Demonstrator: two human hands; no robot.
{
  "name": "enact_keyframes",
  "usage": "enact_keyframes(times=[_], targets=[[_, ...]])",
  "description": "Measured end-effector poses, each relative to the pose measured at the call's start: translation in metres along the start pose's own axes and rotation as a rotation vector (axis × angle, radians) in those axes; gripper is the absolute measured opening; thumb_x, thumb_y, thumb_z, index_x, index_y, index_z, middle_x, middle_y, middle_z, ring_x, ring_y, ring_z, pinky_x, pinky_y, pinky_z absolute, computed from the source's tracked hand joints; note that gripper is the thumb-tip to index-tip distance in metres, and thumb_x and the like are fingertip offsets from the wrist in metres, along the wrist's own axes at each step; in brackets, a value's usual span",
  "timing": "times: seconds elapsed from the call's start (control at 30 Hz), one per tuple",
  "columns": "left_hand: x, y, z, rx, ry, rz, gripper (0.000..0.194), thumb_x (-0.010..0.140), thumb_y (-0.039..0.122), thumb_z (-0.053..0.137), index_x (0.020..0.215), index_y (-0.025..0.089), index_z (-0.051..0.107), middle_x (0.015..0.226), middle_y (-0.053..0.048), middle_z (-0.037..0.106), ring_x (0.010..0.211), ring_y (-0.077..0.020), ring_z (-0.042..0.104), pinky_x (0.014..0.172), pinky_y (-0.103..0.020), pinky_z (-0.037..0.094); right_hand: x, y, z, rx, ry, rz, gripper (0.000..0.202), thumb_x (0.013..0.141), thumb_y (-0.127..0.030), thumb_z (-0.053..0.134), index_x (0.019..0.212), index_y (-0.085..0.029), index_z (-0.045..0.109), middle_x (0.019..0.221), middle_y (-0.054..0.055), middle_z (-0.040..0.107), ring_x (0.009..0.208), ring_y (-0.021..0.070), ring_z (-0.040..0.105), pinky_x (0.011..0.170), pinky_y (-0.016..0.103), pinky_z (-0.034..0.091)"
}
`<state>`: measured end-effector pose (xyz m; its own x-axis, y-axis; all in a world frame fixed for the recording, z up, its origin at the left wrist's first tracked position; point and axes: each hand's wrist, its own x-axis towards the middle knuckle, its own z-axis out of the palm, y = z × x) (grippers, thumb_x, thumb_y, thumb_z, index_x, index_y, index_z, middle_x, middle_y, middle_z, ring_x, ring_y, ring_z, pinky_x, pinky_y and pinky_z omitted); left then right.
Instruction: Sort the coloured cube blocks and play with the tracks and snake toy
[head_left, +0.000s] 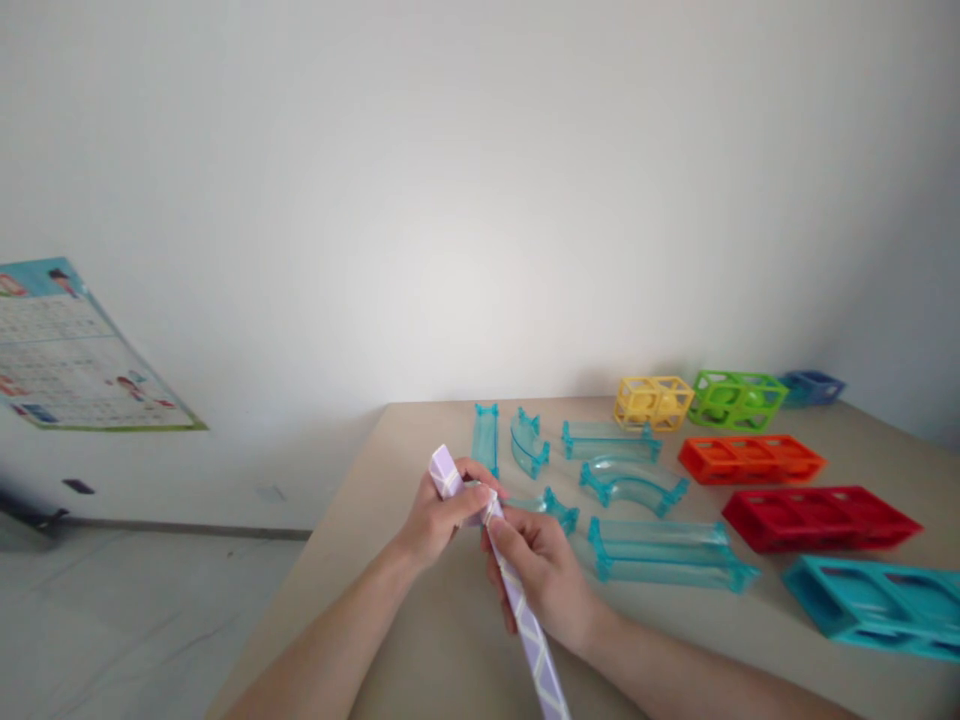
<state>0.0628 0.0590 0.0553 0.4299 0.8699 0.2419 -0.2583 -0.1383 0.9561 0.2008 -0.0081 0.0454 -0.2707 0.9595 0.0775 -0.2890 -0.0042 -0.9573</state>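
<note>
A long, narrow purple strip with white lines runs from between my hands down to the bottom edge of the view. Its upper part bends near my fingertips, and a short end points up to the left. My left hand is closed on the upper part, thumb on top. Just below the bend, my right hand pinches the strip between thumb and fingers. Right behind my hands, a clear teal track piece is partly hidden by them.
Clear teal straight and curved pieces lie on the beige table. Yellow, green, blue, orange, red and teal frames stand at the right. A poster hangs on the left wall.
</note>
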Motion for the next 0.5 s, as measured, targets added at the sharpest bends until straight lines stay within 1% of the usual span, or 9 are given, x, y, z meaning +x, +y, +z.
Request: enact_keyframes(times=[0.03, 0.1, 0.2, 0.27, 0.3, 0.37, 0.43, 0.5], targets=[[0.0, 0.0, 0.0, -0.029, 0.005, -0.032, 0.024, 0.074, 0.036, 0.072, 0.081, 0.013, 0.067, 0.076, -0.006, 0.068, 0.058, -0.0115, 0.057, 0.05, -0.021, 0.041, 0.0, -0.001, 0.0, -0.023, 0.018, -0.004, 0.048, 0.082, -0.061, 0.056, 0.065, -0.017, 0.048, 0.04, -0.004, 0.05, 0.026, 0.0076, 0.044, 0.026, 0.015, 0.029], [0.001, -0.001, -0.002, -0.102, -0.053, -0.055, 0.034, 0.07, 0.041, 0.074, 0.089, 0.014, 0.066, 0.078, -0.006, 0.068, 0.058, -0.0129, 0.058, 0.049, -0.021, 0.041, 0.001, -0.002, -0.001, 0.008, 0.013, 0.017, 0.049, 0.081, -0.062, 0.055, 0.066, -0.017, 0.049, 0.04, -0.004, 0.05, 0.026, 0.0085, 0.044, 0.026, 0.016, 0.029], [0.001, -0.001, -0.011, -0.14, -0.228, 0.019, 0.06, 0.062, 0.049, 0.079, 0.107, 0.014, 0.063, 0.077, -0.008, 0.069, 0.065, -0.0184, 0.062, 0.057, -0.026, 0.045, 0.003, -0.005, -0.003, 0.205, -0.079, 0.099, 0.049, 0.082, -0.065, 0.047, 0.074, -0.017, 0.052, 0.038, -0.005, 0.049, 0.025, 0.0105, 0.043, 0.025, 0.018, 0.034], [0.0, 0.0, -0.018, -0.102, -0.312, 0.045, 0.066, 0.061, 0.046, 0.081, 0.114, 0.013, 0.06, 0.073, -0.008, 0.07, 0.065, -0.0202, 0.064, 0.061, -0.029, 0.045, 0.004, -0.007, -0.006, 0.327, -0.148, 0.162, 0.049, 0.083, -0.064, 0.043, 0.077, -0.017, 0.053, 0.038, -0.006, 0.048, 0.023, 0.0103, 0.041, 0.025, 0.021, 0.039], [0.0, 0.001, -0.02, -0.079, -0.326, 0.05, 0.065, 0.06, 0.043, 0.082, 0.114, 0.014, 0.06, 0.071, -0.008, 0.07, 0.064, -0.0205, 0.064, 0.062, -0.029, 0.045, 0.005, -0.008, -0.007, 0.367, -0.174, 0.189, 0.049, 0.083, -0.064, 0.042, 0.077, -0.017, 0.053, 0.038, -0.006, 0.047, 0.023, 0.0097, 0.04, 0.026, 0.022, 0.041], [0.0, 0.003, -0.023, -0.043, -0.311, 0.046, 0.061, 0.059, 0.04, 0.084, 0.109, 0.013, 0.062, 0.067, -0.008, 0.071, 0.06, -0.0205, 0.064, 0.059, -0.029, 0.045, 0.006, -0.009, -0.01, 0.402, -0.21, 0.222, 0.05, 0.082, -0.065, 0.042, 0.078, -0.016, 0.054, 0.038, -0.006, 0.048, 0.022, 0.0092, 0.04, 0.026, 0.022, 0.041], [0.0, 0.006, -0.023, -0.013, -0.274, 0.044, 0.061, 0.054, 0.041, 0.087, 0.103, 0.012, 0.064, 0.064, -0.007, 0.07, 0.056, -0.0197, 0.063, 0.054, -0.027, 0.043, 0.007, -0.008, -0.011, 0.373, -0.21, 0.2, 0.05, 0.082, -0.064, 0.046, 0.077, -0.015, 0.055, 0.039, -0.005, 0.05, 0.024, 0.0098, 0.043, 0.025, 0.019, 0.039], [-0.001, 0.007, -0.022, 0.022, -0.227, 0.064, 0.06, 0.052, 0.041, 0.088, 0.099, 0.012, 0.066, 0.063, -0.006, 0.069, 0.053, -0.0178, 0.061, 0.051, -0.025, 0.041, 0.008, -0.007, -0.011, 0.305, -0.186, 0.142, 0.05, 0.082, -0.063, 0.049, 0.076, -0.014, 0.056, 0.041, -0.003, 0.053, 0.025, 0.0106, 0.047, 0.024, 0.017, 0.035]])
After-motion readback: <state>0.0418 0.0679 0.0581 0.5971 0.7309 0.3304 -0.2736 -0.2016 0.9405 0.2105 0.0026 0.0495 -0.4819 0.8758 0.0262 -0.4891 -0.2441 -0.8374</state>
